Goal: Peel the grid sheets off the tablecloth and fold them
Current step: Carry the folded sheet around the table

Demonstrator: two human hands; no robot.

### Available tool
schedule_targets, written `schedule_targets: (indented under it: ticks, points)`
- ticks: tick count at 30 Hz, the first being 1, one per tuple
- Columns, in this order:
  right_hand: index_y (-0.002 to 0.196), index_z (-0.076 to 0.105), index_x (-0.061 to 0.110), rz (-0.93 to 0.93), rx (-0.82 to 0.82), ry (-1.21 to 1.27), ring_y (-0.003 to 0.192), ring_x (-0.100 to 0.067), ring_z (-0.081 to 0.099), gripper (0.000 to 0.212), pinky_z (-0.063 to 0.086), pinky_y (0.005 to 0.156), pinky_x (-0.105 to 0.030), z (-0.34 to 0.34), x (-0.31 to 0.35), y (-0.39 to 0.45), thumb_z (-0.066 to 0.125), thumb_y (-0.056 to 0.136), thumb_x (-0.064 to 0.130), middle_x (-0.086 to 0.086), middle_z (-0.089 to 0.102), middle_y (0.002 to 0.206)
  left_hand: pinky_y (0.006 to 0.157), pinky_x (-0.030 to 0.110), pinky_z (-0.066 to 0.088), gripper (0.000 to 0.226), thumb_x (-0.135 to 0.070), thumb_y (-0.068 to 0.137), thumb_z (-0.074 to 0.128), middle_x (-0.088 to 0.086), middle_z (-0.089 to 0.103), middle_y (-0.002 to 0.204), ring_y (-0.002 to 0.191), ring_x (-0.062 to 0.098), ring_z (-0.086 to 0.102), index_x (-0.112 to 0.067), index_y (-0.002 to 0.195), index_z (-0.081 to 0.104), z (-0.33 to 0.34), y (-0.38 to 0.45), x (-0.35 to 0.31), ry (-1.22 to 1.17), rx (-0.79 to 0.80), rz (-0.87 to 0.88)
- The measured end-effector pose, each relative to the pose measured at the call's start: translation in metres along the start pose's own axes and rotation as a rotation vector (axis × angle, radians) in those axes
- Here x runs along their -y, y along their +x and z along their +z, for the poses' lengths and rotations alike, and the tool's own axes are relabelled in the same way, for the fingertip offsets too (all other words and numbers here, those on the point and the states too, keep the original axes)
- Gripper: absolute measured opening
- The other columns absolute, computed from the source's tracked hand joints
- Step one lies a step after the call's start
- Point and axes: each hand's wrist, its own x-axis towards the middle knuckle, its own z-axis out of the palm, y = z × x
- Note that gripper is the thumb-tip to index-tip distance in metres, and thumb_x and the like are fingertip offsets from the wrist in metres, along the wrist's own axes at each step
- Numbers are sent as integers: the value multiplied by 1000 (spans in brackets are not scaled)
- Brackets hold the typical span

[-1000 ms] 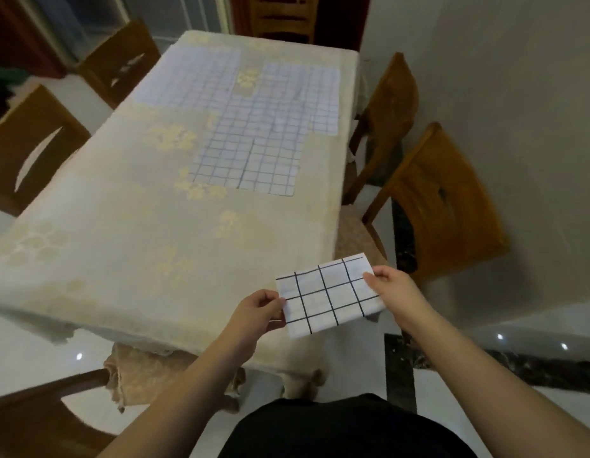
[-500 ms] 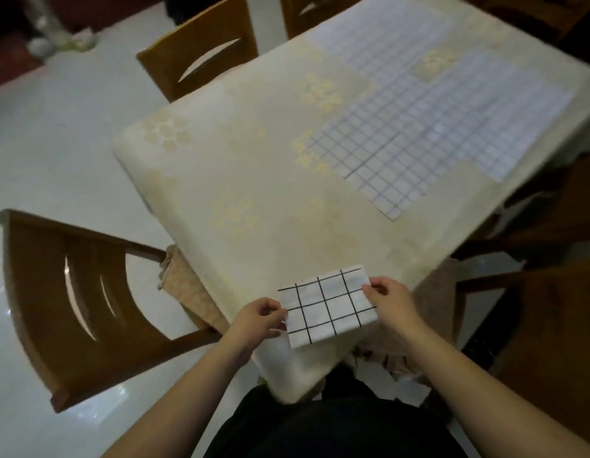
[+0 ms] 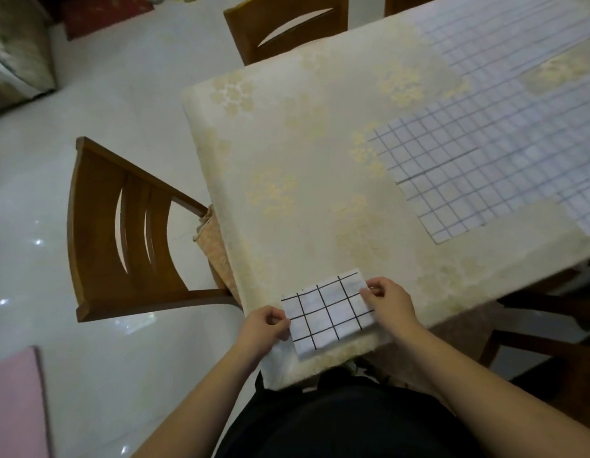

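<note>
A folded white grid sheet (image 3: 330,314) with black lines lies over the near corner of the cream floral tablecloth (image 3: 296,166). My left hand (image 3: 265,328) pinches its left edge. My right hand (image 3: 391,300) pinches its upper right corner. Several more grid sheets (image 3: 485,143) lie flat on the tablecloth at the far right, side by side and overlapping.
A wooden chair (image 3: 121,226) stands left of the table, its cushion tucked under the cloth edge. Another chair (image 3: 287,31) is at the table's far side, and chair parts (image 3: 551,342) show at the right. A pink object (image 3: 16,401) lies on the glossy white floor.
My head has turned left and down, so the table now runs to the upper right. The folded sheet, held off the table's edge a second ago, now sits over the near corner.
</note>
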Motion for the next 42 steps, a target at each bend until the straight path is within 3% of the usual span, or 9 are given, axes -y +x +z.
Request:
schedule_targets:
  ticks: [4, 7, 12, 16, 22, 28, 32, 37, 42]
  points:
    - [104, 63, 18, -62, -63, -94, 87, -16, 61, 18, 43, 72, -26, -9, 6, 5, 60, 94, 32, 1, 66, 96, 64, 28, 52, 20, -32, 89, 67, 3, 69, 72, 66, 16, 64, -12, 84, 64, 1, 3, 2, 210, -147, 80]
    - [116, 58, 18, -225, -155, -233, 88, -13, 58, 26, 50, 76, -30, -14, 12, 1, 49, 98, 34, 1, 61, 105, 61, 27, 46, 21, -37, 93, 58, -3, 60, 77, 69, 13, 57, -18, 86, 58, 0, 6, -1, 423, -322, 331]
    - [133, 54, 10, -607, -30, -544, 116, -24, 56, 38, 42, 101, -37, 17, 10, -12, 41, 99, 22, -8, 60, 128, 96, 39, 46, 45, -40, 94, 45, 7, 61, 129, 117, 23, 60, -13, 126, 61, 29, 17, 16, 931, -265, 884]
    - [134, 55, 10, -670, 60, -789, 126, -21, 56, 52, 44, 102, -38, 49, -3, -11, 34, 92, 32, -6, 58, 137, 115, 42, 18, 67, -52, 100, 27, 9, 30, 158, 146, 24, 29, -10, 151, 33, 47, 24, 32, 1083, -110, 749]
    - [152, 28, 17, -642, 154, -937, 146, -17, 27, 67, 15, 115, -39, 47, -27, 6, 33, 95, 52, -2, 28, 159, 118, 41, 10, 75, -62, 99, 24, 6, 12, 164, 150, 23, 15, -14, 156, 16, 41, 33, 36, 1189, -11, 697]
    - [154, 10, 24, -547, 123, -931, 148, -18, 15, 71, 2, 117, -38, 30, -31, 19, 19, 96, 64, -1, 10, 163, 118, 39, 5, 83, -71, 93, 28, 6, 19, 162, 148, 24, 14, -19, 156, 21, 28, 35, 28, 1215, 49, 666]
    - [153, -11, 28, -549, 104, -938, 149, -16, -16, 80, -16, 115, -37, 22, -29, 22, 7, 88, 71, 3, -20, 161, 115, 43, 12, 92, -79, 83, 35, 6, 28, 160, 145, 26, 22, -19, 153, 30, 16, 42, 22, 1321, 99, 722]
    - [156, 2, 24, -404, 28, -799, 150, -19, -8, 71, -1, 119, -38, 4, -16, 13, 21, 98, 60, 2, -5, 164, 96, 39, 50, 81, -67, 77, 41, 3, 55, 142, 125, 23, 58, -23, 144, 37, 3, 49, -1, 1311, 111, 804]
    - [156, 10, 21, -184, -91, -587, 150, -19, 2, 67, 9, 119, -38, -13, -7, -5, 30, 100, 53, 0, 7, 164, 111, 37, 32, 63, -34, 96, 52, 5, 39, 153, 139, 25, 38, -20, 153, 28, 0, 51, -38, 1186, 158, 919]
